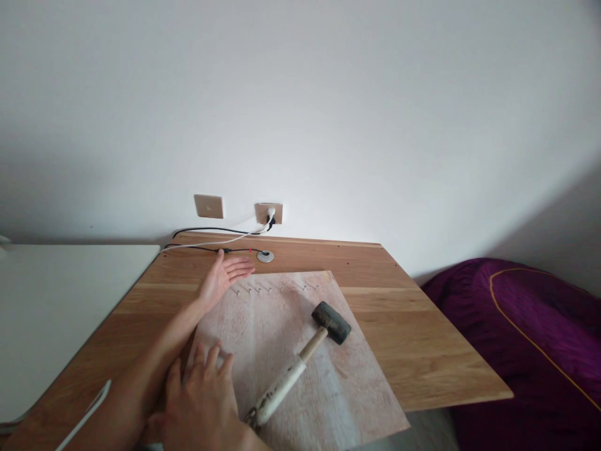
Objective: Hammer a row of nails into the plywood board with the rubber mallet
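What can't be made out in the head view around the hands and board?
- Row of small metal pins: too small to tell their kind or how deep they sit.
- Near edge of the pale board: cut off by the picture's bottom edge.
- Board's left edge: hidden by the right hand and left forearm.
- Red speck on the tabletop: too small to identify.

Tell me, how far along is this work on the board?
Done: a row of nails already stands along the far edge of the wooden board. In hand: nothing; the left hand and right hand are empty. Remaining: the rubber mallet lies unheld on the board.
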The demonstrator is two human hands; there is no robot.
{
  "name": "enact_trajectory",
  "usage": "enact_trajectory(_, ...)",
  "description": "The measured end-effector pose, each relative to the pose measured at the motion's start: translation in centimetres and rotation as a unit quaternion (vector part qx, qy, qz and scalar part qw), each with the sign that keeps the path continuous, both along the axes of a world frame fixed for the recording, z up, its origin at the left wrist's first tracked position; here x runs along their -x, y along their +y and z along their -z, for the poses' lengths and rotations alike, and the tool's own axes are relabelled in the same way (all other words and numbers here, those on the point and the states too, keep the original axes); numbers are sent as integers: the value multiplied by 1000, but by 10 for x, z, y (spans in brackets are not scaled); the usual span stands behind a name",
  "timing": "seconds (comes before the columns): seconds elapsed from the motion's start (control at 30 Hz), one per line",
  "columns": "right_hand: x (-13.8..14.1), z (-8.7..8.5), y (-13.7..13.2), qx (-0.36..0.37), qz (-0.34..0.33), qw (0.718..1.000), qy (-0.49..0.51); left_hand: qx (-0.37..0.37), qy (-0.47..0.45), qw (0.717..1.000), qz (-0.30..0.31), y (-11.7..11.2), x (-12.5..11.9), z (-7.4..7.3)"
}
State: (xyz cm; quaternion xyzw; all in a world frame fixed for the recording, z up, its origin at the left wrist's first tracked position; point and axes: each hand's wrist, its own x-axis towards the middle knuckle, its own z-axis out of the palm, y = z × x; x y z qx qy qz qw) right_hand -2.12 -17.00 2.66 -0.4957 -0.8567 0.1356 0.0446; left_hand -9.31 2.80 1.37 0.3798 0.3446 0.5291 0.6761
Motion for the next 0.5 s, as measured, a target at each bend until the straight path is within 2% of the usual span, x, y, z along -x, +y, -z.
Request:
enact_trajectory(0.17, -18, -13, 6, -2, -41, 999, 34, -73, 115, 991, 12, -1, -3, 10)
enact_trajectory(0.27, -48, -29, 17, 7, -98, 991, 94, -132, 202, 970, -8, -2, -3, 15)
enact_trajectory(0.3, -62, -34, 22, 4, -96, 990, 105, -157, 241, 958, -13, -3, -3, 15)
enact_trajectory(0.37, -94, -43, 34, -34, -76, 990, 111, -211, 338, 917, -18, -6, -3, 16)
enact_trajectory(0.5, -172, -53, 75, -100, 30, 988, 115, -339, 499, 797, -19, -18, -5, 13)
